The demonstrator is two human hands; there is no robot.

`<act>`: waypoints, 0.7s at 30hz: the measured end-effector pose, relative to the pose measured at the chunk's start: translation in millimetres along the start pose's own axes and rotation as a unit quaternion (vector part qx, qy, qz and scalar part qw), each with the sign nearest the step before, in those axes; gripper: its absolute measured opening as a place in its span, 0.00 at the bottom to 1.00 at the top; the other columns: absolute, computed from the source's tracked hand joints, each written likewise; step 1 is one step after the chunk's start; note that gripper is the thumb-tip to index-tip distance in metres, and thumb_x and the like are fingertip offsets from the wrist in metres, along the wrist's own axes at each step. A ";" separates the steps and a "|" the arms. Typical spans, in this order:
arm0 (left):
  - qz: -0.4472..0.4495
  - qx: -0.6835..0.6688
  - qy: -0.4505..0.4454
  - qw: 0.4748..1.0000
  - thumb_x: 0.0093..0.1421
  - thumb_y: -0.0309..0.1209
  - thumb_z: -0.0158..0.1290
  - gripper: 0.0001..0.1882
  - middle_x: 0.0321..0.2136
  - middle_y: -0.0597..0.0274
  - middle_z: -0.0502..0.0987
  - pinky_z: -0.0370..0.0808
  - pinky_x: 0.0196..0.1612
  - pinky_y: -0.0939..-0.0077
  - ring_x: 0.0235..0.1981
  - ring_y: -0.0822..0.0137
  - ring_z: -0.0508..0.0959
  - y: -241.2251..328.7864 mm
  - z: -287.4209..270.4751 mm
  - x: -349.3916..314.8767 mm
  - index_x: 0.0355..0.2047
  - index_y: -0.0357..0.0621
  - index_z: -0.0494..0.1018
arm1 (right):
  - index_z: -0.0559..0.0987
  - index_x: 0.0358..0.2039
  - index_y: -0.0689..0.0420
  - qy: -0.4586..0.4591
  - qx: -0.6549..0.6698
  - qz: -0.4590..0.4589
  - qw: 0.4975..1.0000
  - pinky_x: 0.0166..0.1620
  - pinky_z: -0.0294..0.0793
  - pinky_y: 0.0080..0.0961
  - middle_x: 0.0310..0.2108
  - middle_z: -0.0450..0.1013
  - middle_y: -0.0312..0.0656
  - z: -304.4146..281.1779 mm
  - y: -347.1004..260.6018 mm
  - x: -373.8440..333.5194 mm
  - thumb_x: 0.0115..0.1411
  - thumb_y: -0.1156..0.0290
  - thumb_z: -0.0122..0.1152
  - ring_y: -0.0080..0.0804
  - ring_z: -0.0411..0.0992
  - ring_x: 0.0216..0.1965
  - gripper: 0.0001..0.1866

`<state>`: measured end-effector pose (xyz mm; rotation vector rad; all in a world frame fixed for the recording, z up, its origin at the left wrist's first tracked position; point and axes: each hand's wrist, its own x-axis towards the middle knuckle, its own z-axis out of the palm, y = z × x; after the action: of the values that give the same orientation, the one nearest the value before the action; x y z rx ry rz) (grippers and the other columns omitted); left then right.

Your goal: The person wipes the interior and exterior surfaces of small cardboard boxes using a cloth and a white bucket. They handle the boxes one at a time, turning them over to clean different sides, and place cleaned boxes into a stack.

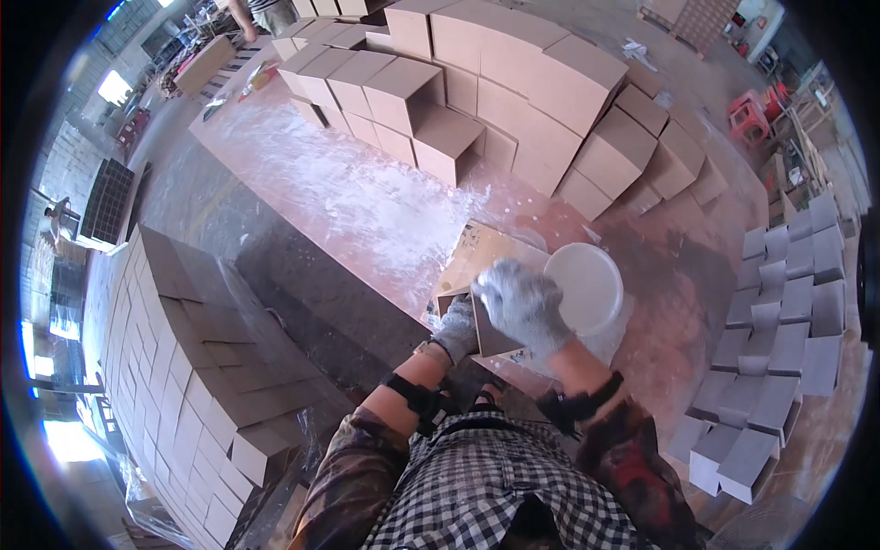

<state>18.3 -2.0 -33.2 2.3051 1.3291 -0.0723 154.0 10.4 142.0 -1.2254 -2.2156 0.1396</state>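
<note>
A small open cardboard box [492,332] is right in front of me at the table's near edge. My left hand [457,327], in a grey glove, grips its left side with the fingers reaching into the opening. Over the right wall of the box is my right hand [524,301], also gloved. Its fingers are curled closed, and what they hold, if anything, is hidden. Behind the box lies a tan board [478,249] with dark stains along its edges. Just to the right of my right hand stands a round white tub [587,287].
Stacked brown cardboard boxes [486,46] fill the table's far side. A tall stack of boxes [170,367] rises at my left, and rows of grey open boxes [775,339] stand at the right. White smears cover the reddish tabletop [367,197]. A person [266,14] is at the far left.
</note>
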 end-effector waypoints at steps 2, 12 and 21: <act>0.000 -0.287 0.102 0.952 0.62 0.45 0.42 0.26 0.56 0.52 0.68 0.57 0.63 0.61 0.58 0.53 0.65 -26.0 38.4 -8.1 0.56 0.45 0.66 | 0.78 0.31 0.48 -0.036 -0.090 -0.064 0.993 0.32 0.73 0.33 0.35 0.73 0.34 -8.6 -28.1 -27.2 0.52 0.63 0.63 0.33 0.73 0.33 0.07; -0.036 -0.255 0.068 0.964 0.61 0.44 0.46 0.26 0.58 0.53 0.66 0.55 0.64 0.60 0.60 0.51 0.63 1.2 -18.0 -9.3 0.58 0.47 0.65 | 0.74 0.29 0.50 -0.025 -0.112 -0.064 0.991 0.29 0.69 0.37 0.31 0.69 0.35 30.6 11.6 19.2 0.55 0.67 0.55 0.35 0.70 0.29 0.03; -0.022 -0.336 0.088 0.937 0.60 0.47 0.44 0.29 0.56 0.49 0.68 0.57 0.61 0.56 0.58 0.49 0.66 8.7 -27.6 -14.7 0.57 0.44 0.66 | 0.75 0.25 0.54 -0.202 0.098 -0.092 0.970 0.29 0.71 0.35 0.24 0.68 0.37 -47.1 -48.3 -61.6 0.51 0.71 0.58 0.37 0.71 0.26 0.02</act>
<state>12.6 -5.7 -1.5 1.7223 1.2360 0.5103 168.6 -75.2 170.3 -0.9393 -2.5738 0.5642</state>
